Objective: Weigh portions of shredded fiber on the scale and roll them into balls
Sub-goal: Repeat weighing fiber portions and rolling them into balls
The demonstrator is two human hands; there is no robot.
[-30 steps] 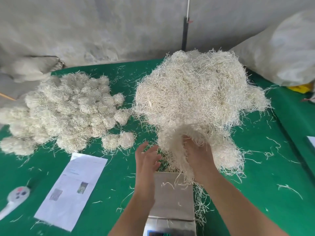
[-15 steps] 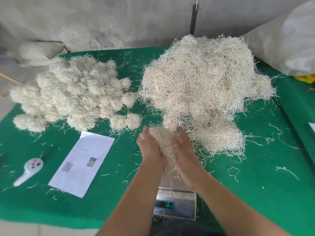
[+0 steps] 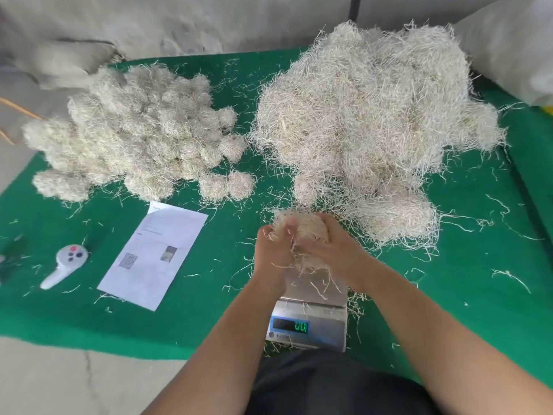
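Note:
A pale wad of shredded fiber (image 3: 300, 227) is cupped between my left hand (image 3: 270, 253) and my right hand (image 3: 332, 250), both curled round it just above the steel scale (image 3: 311, 322). Loose strands hang from the wad onto the scale's pan. The scale's green display is lit. A big loose heap of fiber (image 3: 368, 115) lies behind and to the right of my hands. Several rolled fiber balls (image 3: 140, 133) are piled at the left of the green mat (image 3: 209, 310).
A printed sheet of paper (image 3: 155, 253) lies left of the scale, and a white handheld controller (image 3: 64, 265) further left. A white sack (image 3: 514, 40) stands at the back right. Stray strands litter the mat. The mat's front edge meets a concrete floor.
My right hand pulled a portion out of the big heap, and both hands closed round it over the scale. The camera view tilted down, showing the scale's display.

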